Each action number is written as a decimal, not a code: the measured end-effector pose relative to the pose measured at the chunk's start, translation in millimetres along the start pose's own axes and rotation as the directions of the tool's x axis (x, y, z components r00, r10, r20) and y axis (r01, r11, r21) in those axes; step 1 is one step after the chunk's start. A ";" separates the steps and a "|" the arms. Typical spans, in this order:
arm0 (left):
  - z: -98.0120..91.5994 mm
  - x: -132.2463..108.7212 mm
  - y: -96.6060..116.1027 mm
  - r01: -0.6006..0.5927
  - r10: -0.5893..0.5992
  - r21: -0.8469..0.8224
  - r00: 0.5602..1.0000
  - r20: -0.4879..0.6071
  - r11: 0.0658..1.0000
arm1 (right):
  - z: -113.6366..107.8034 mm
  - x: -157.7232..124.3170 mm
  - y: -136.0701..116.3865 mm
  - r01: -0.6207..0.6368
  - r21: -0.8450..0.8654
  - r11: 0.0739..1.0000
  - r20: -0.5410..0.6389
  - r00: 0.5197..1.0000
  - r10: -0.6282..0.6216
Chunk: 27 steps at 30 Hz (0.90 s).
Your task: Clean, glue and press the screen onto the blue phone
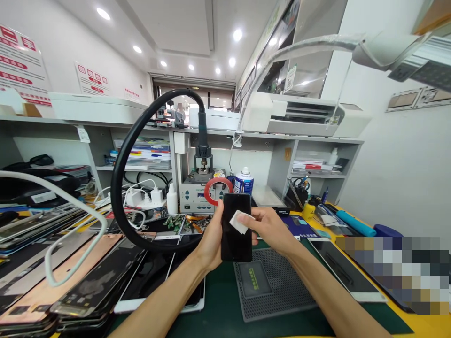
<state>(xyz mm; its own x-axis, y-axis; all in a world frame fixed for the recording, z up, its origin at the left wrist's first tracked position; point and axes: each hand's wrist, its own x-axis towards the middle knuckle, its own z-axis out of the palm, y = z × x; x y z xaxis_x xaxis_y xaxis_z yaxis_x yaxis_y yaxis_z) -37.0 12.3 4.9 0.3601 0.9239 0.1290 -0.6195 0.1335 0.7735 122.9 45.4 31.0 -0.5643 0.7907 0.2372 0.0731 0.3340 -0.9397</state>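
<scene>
Wall posters at left bear red and black Chinese print, its small lines unreadable; green lettering on the grey mat is likewise illegible. On the bench, a dark holder contains scissors. Above the mat's left edge, the left hand's grip encloses a black phone; the right hand's grip presses a white wipe against its screen.

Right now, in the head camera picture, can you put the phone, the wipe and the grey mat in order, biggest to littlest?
1. Grey mat, though part is covered
2. Phone
3. Wipe, partly under the thumb
</scene>
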 end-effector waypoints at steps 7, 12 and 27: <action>-4.2 3.1 -6.8 0.034 -0.022 0.080 0.989 -0.145 0.996 | -0.8 1.6 3.5 -0.043 0.009 0.999 -0.050 0.998 0.043; -2.0 2.1 -7.5 0.045 -0.028 0.079 0.978 -0.207 0.996 | -1.3 2.5 5.7 -0.039 0.040 0.998 -0.030 0.999 0.040; -12.4 6.2 -5.1 -0.095 0.097 0.020 0.960 -0.262 0.995 | -7.7 3.4 7.1 0.035 0.234 0.972 0.310 0.944 -0.109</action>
<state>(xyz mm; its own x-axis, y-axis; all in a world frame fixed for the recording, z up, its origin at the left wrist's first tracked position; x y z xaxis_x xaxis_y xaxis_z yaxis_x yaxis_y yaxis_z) -40.3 21.7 -6.0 0.1029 0.9940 0.0363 -0.6368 0.0378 0.7701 127.9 54.4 27.1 -0.7959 0.5514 0.2499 -0.1410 0.2327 -0.9623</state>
